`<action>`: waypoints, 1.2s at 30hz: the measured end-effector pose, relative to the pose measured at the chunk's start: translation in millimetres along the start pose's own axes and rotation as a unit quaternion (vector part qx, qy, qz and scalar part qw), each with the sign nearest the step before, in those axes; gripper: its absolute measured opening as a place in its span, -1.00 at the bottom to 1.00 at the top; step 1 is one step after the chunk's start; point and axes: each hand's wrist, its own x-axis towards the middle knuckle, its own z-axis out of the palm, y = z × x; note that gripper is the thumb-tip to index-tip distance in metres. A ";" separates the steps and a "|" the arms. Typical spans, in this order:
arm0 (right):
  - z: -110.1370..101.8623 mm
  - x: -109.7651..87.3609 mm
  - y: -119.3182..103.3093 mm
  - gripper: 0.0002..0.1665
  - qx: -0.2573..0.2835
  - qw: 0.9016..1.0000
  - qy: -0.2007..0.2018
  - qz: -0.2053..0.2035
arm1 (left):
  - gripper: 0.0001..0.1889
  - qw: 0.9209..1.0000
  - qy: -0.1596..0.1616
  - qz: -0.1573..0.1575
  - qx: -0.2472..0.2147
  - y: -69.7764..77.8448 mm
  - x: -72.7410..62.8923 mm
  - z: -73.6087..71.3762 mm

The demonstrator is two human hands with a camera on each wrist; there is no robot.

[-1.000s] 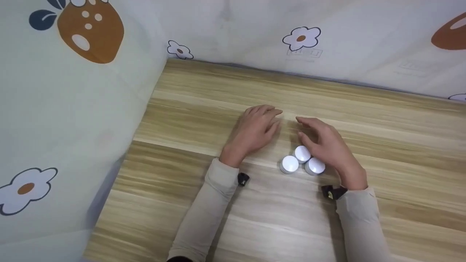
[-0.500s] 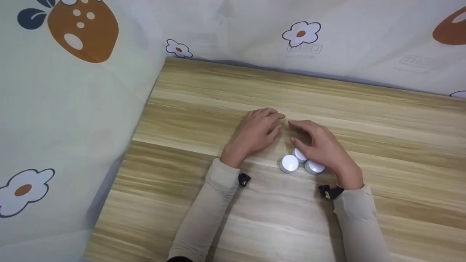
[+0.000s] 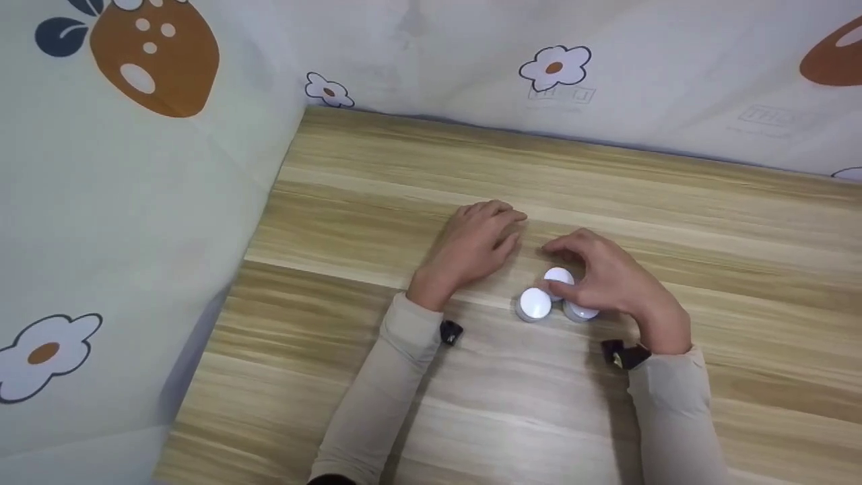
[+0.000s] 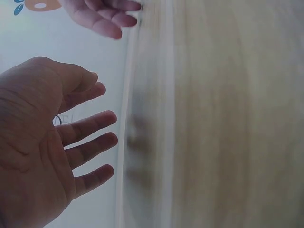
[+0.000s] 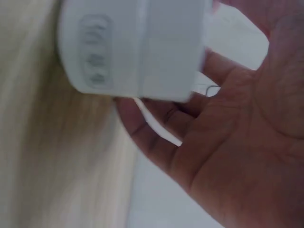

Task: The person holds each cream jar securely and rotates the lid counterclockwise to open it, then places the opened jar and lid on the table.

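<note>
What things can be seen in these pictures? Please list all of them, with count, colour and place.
White round containers: three, white, grouped on the table, near the right hand
Table: one, light brown wood grain, under the containers
Wall covering: pale, behind and left of the table
Strawberry-like prints: two, orange-brown, wall, upper left and cut off at upper right
Flower prints: five, white with dark outlines, wall, some cut off
Boxed lettering: two, faint grey, back wall
Wrist devices: two, black, one at each wrist
Sleeves: two, light beige, on both forearms
Left hand: one, bare, left of the containers
Right hand: one, bare, thumb overlapping two containers in the head view
</note>
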 end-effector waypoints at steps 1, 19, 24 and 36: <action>-0.8 -0.5 -0.5 -0.43 0.000 1.000 -0.005 0.006 | -0.57 1.000 0.000 0.000 0.000 0.0 -0.2 -0.2; -7.9 -3.5 -1.9 -0.53 0.006 1.000 -0.022 0.017 | -0.57 1.000 0.010 0.003 -0.002 -1.1 1.4 -3.3; -10.7 -5.5 -3.2 -0.59 0.011 0.999 -0.031 -0.001 | -0.55 1.000 0.024 0.002 -0.012 -0.9 1.3 -4.8; -8.2 -1.3 -5.0 -0.66 -0.014 0.999 -0.006 0.039 | -0.40 0.999 0.032 0.007 -0.016 -0.8 0.0 -4.4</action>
